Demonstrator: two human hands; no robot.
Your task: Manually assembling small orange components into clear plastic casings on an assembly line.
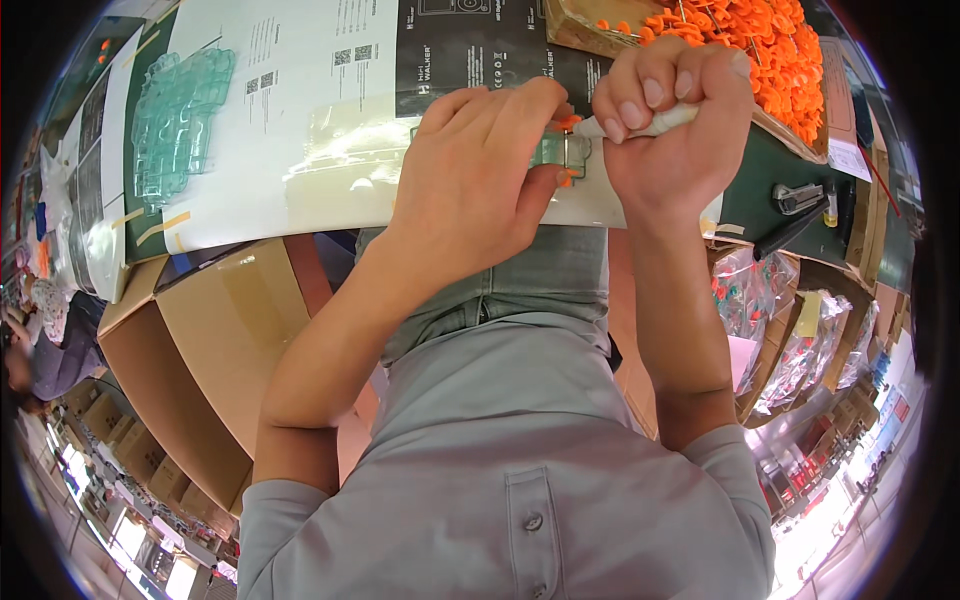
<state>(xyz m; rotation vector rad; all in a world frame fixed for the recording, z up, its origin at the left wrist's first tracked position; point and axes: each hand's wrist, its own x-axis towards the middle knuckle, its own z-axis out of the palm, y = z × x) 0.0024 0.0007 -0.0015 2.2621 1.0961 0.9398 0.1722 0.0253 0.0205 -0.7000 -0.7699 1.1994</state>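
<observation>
My left hand [470, 180] pins a clear green plastic piece [552, 150] to the work surface near its front edge, thumb and fingers closed around it. Small orange parts [568, 124] show at the upper and lower sides of that piece. Wrapped in my right hand [675, 150] is a white squeeze tube [674, 120] with a tapered nozzle. Its tip points left and meets, or nearly meets, the upper orange part; contact cannot be made out. My left fingers hide much of the green piece.
Similar clear green pieces [180, 125] lie at the left. Orange parts [770, 60] fill a cardboard tray at the far right. A utility knife [797, 198] and black pen [785, 234] rest nearby. Below stand an open carton [230, 350] and boxes of bagged parts [805, 345].
</observation>
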